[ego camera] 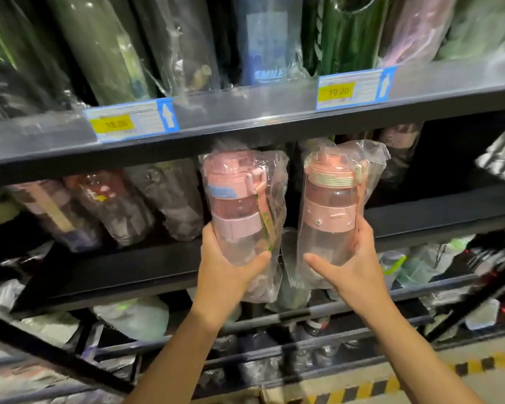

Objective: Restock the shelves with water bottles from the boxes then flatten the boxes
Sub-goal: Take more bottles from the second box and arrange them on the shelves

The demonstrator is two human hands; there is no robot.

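My left hand (225, 266) grips the base of a pink water bottle (235, 205) wrapped in a clear plastic bag. My right hand (353, 260) grips the base of a second pink bagged bottle (330, 205). Both bottles stand upright, side by side, in front of the opening of the middle black shelf (158, 266). Their caps reach up to the edge of the shelf above (245, 126). No box is in view.
Several bagged bottles (114, 205) lie on the middle shelf to the left. Tall dark bagged bottles (105, 48) fill the top shelf above two price tags (353, 88). Lower shelves hold more wrapped goods (134, 316). A yellow-black floor stripe (420, 374) runs at lower right.
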